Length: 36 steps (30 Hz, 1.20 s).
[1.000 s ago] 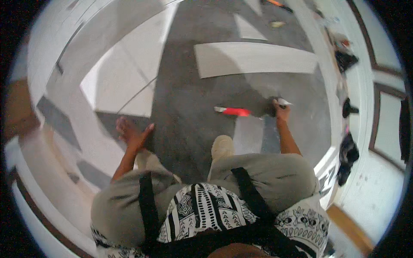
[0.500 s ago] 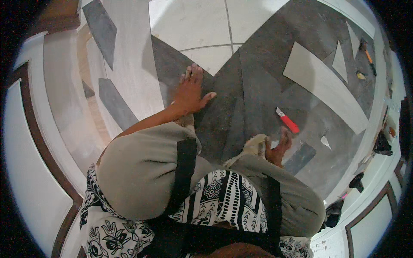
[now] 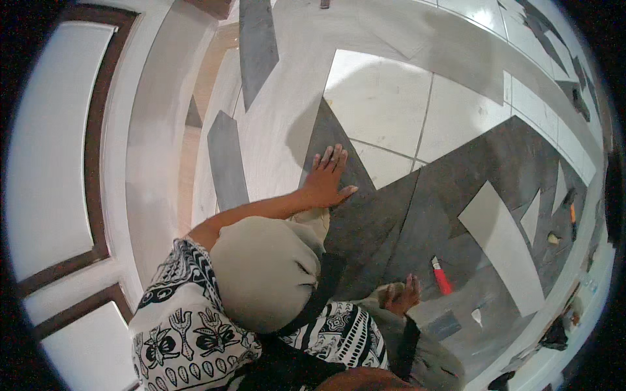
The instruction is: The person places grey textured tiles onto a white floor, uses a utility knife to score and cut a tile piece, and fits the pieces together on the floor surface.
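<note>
Grey flooring planks (image 3: 391, 215) cover the floor around centre frame, and the left hand (image 3: 326, 179) lies flat on one of them, palm down, fingers (image 3: 332, 156) stretched out and slightly spread toward twelve o'clock, gripping nothing, simply pressed on the plank's dark surface. Just past the fingertips, at one o'clock, lie pale floor tiles (image 3: 385, 111) with thin grout lines. The left forearm runs back toward eight o'clock, over a bent knee in beige trousers (image 3: 267, 274). Down at five o'clock from that hand, the right hand (image 3: 401, 296) rests low by the other knee, fingers curled loosely; whether it has hold of anything I cannot tell. Just beside it, at two o'clock from the right hand and not touching it, a red utility knife (image 3: 442, 277) lies on the grey planks. Further out at three o'clock, a light plank piece (image 3: 502, 244) lies slanted across the darker ones, well apart from both hands. Over at nine o'clock, a white door (image 3: 59, 150) with dark trim curves along the rim, and a dark grey strip (image 3: 225, 163) lies on the pale floor near it.
</note>
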Tool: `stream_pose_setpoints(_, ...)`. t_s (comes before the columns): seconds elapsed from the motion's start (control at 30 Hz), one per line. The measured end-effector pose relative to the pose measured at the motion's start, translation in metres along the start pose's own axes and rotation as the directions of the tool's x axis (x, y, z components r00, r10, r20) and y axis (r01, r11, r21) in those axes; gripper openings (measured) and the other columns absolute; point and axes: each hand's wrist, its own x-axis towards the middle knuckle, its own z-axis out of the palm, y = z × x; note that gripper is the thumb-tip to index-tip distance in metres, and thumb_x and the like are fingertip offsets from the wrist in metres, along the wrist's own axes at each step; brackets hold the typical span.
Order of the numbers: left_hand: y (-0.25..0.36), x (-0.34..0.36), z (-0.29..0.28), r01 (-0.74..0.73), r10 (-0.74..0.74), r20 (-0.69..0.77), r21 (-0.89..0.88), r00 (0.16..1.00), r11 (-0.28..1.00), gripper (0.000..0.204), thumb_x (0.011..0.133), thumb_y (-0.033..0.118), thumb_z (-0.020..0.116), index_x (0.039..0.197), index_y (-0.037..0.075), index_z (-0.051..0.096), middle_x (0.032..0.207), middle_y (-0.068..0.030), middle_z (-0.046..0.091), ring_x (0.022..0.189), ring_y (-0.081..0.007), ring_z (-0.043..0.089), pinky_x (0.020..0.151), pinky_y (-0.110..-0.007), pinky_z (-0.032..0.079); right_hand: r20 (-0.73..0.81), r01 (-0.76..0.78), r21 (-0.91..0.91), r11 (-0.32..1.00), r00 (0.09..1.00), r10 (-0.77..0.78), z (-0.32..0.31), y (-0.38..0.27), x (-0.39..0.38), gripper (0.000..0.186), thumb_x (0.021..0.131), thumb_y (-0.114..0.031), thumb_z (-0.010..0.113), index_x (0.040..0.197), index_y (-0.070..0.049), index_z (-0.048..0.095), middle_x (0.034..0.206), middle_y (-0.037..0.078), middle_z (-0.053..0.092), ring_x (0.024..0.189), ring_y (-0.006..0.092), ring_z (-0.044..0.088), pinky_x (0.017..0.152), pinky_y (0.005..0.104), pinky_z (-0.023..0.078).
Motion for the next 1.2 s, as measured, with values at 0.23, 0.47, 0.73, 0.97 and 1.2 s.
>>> stream_pose_setpoints(0.23, 0.005, 0.007, -0.017, -0.074, 0.074, 0.052, -0.005, 0.996, 0.997, 0.107, 0.097, 0.070, 0.050, 0.163, -0.004, 0.009, 0.170, -0.0261, 0.011, 0.157, -0.0433, 0.013, 0.126, -0.059, 0.013, 0.204, -0.067, 0.161, 0.985, 0.978, 0.033, -0.005, 0.024, -0.015, 0.067, 0.096, -0.045, 0.065, 0.148, -0.005, 0.051, 0.145, 0.026, 0.050, 0.130, 0.0453, 0.051, 0.105, 0.0556, 0.042)
stream_pose_setpoints(0.47, -0.020, 0.055, -0.030, 0.190, -0.191, -0.050, -0.014, 0.980, 0.982, 0.101, 0.099, 0.067, 0.046, 0.161, -0.006, 0.013, 0.169, -0.0267, 0.012, 0.157, -0.0422, 0.016, 0.126, -0.058, 0.015, 0.056, -0.201, 0.164, 0.966, 0.979, 0.194, -0.008, -0.005, -0.006, 0.069, 0.095, -0.049, 0.060, 0.148, -0.006, 0.051, 0.149, 0.024, 0.050, 0.136, 0.0455, 0.046, 0.109, 0.0637, 0.034)
stream_pose_setpoints(0.73, -0.039, 0.054, -0.041, 0.097, -0.088, -0.184, 0.041, 0.979, 0.994, 0.094, 0.100, 0.063, 0.049, 0.158, -0.007, 0.026, 0.165, -0.0288, 0.025, 0.153, -0.0421, 0.027, 0.123, -0.051, 0.029, 0.214, -0.285, 0.030, 0.958, 0.938, 0.273, -0.009, 0.001, -0.018, 0.069, 0.095, -0.048, 0.063, 0.149, -0.007, 0.052, 0.152, 0.021, 0.047, 0.141, 0.0409, 0.042, 0.116, 0.0550, 0.025)
stream_pose_setpoints(0.97, -0.078, 0.078, -0.041, 0.111, -0.117, -0.217, -0.040, 0.969, 0.993, 0.090, 0.099, 0.062, 0.051, 0.158, -0.002, 0.030, 0.164, -0.0257, 0.029, 0.152, -0.0453, 0.029, 0.120, -0.054, 0.032, 0.057, -0.139, 0.084, 0.987, 0.989, 0.135, 0.001, 0.010, -0.027, 0.064, 0.095, -0.045, 0.065, 0.146, -0.006, 0.055, 0.146, 0.022, 0.053, 0.134, 0.0408, 0.047, 0.113, 0.0546, 0.030)
stream_pose_setpoints(1.2, -0.081, 0.101, -0.028, 0.252, -0.221, -0.195, 0.147, 0.955, 0.957, 0.096, 0.099, 0.074, 0.039, 0.165, 0.008, 0.015, 0.171, -0.0208, 0.015, 0.157, -0.0450, 0.013, 0.125, -0.060, 0.010, 0.136, -0.190, 0.050, 0.981, 0.974, 0.182, -0.020, -0.011, -0.001, 0.070, 0.089, -0.041, 0.069, 0.147, -0.007, 0.051, 0.146, 0.024, 0.052, 0.130, 0.0457, 0.051, 0.105, 0.0602, 0.040)
